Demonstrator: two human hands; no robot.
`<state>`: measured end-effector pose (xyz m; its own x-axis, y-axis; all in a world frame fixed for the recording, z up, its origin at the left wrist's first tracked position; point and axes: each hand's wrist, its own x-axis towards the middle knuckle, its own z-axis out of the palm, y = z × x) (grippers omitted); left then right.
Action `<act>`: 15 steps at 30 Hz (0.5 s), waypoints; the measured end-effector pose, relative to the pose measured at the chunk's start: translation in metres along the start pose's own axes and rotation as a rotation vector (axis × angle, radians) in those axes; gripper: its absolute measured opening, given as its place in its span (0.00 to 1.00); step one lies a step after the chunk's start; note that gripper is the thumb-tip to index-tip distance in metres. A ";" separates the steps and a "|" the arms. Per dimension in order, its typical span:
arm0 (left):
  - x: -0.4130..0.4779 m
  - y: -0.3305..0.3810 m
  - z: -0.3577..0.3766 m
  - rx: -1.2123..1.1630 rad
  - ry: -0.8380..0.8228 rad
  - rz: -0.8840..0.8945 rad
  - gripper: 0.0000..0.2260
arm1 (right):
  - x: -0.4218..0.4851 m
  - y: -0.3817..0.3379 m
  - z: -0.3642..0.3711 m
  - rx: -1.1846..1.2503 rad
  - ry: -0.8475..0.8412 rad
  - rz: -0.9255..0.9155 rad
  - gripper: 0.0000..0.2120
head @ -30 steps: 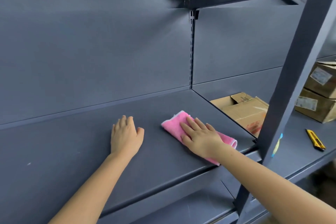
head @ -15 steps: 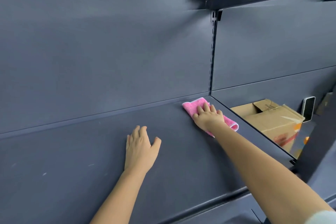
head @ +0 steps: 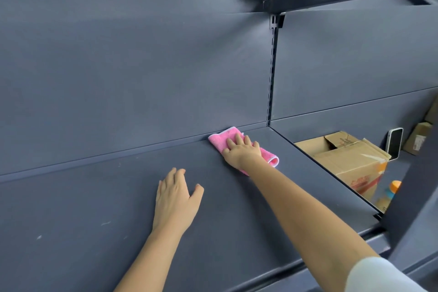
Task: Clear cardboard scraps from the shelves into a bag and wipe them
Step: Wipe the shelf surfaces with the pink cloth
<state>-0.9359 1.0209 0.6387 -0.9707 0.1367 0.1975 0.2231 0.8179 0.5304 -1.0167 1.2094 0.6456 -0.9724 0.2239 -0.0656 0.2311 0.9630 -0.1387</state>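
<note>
An open brown cardboard box sits lower down at the right, beyond the shelf's end, flaps raised and its inside hidden. On the matte dark grey metal shelf, the right hand presses straight fingers onto a folded fluffy pink cloth at the back edge, near the slotted upright. The left hand lies flat, fingers relaxed, on the shelf, apart from the cloth.

At the lower right sits an open cardboard box, flaps up, red print on its side. Just behind it a phone in a pale case stands on end against the grey back panel. Beside the box's front corner is what may be a bottle with an orange cap, blurred. A smaller labelled carton lies farther right.
</note>
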 end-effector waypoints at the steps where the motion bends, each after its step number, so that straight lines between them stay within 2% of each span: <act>1: 0.000 0.000 0.000 0.003 -0.002 -0.001 0.24 | -0.003 -0.008 0.002 0.001 -0.003 -0.030 0.25; 7: 0.001 0.000 -0.001 -0.023 0.015 -0.005 0.22 | -0.038 -0.040 0.012 -0.021 -0.009 -0.161 0.25; 15: 0.003 -0.002 0.000 -0.006 0.024 0.015 0.19 | -0.105 -0.038 0.023 -0.012 0.032 -0.290 0.26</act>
<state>-0.9392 1.0194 0.6379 -0.9648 0.1357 0.2254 0.2386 0.8123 0.5322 -0.9226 1.1454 0.6355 -0.9984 -0.0567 0.0065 -0.0570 0.9891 -0.1355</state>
